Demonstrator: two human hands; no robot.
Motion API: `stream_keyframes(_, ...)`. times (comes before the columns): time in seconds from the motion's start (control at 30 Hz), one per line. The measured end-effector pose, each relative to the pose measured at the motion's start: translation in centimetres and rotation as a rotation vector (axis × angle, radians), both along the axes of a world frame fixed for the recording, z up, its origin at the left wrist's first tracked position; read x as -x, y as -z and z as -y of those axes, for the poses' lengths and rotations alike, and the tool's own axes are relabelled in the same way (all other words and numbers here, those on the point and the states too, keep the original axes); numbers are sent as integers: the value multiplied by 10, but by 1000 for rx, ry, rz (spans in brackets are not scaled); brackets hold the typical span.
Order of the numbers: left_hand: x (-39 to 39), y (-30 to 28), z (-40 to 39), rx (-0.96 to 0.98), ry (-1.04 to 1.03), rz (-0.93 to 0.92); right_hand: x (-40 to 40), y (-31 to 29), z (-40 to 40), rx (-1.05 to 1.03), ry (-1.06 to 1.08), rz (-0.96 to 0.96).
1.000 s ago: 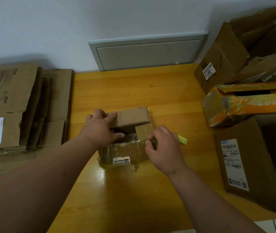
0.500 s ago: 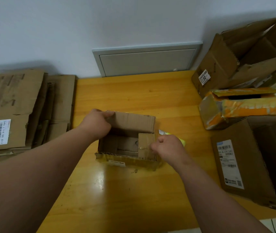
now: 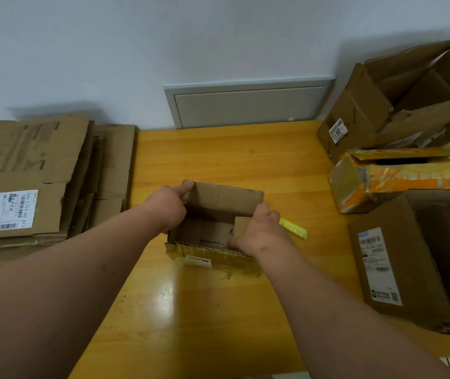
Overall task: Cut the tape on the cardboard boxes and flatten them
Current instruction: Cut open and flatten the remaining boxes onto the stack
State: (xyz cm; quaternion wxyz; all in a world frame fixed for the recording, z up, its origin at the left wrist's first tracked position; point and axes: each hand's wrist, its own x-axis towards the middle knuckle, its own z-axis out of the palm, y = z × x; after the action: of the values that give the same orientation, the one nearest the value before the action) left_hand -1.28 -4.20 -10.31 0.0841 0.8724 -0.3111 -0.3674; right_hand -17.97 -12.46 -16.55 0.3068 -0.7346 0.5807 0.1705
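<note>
A small brown cardboard box [image 3: 219,212] stands open-topped at the middle of the table, yellowish tape along its near rim. Flattened boxes [image 3: 35,170] lie stacked at left; three unflattened boxes [image 3: 410,165] crowd the right.

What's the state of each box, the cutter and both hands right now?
small box: open, upright, not flattened
left hand: gripping its left wall
right hand: gripping its right wall
yellow cutter: lying on table, unheld
left stack: flattened
three right boxes: open, unflattened
</note>
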Motion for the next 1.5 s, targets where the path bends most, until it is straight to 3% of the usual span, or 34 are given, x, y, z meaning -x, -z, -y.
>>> stream_keyframes(0.13, -2, -2, -6, 7, -6, -8, 3, -5, 0, -65, 104, 181)
stream_keyframes(0.27, -9, -1, -12, 66, -41, 3, 17, -14, 12, -232, 468, 462)
stream_keyframes(0.4, -13, -1, -8, 139, -52, 113, 24, -20, 13, -354, 473, 498)
stream_keyframes(0.5, -19, -6, -2, 267, -127, 130, 25, -29, 13, -344, 490, 653)
stream_keyframes(0.67, -33, -14, 10, 522, -362, 13, 20, -39, 13, 19, 241, 770)
stream_keyframes(0.8, -42, -9, 8, 488, -381, -62, 19, -43, -5, 316, -56, 775)
stream_keyframes(1.03, -46, 12, -28, 210, -396, -47, 19, -22, -39, 272, -322, 578)
stream_keyframes(1.1, -47, 13, -34, 223, -424, -52, 18, -21, -42, 301, -372, 552)
stream_keyframes(1.27, -45, -2, -33, 394, -699, -288, 21, -14, -53, 299, -478, 504)
stream_keyframes(1.4, -33, -5, -25, 296, -547, -167, 25, -14, -60, 330, -509, 522)
stream_keyframes(1.5, -31, -2, -25, 274, -613, -135, 25, -18, -61, 327, -527, 582)
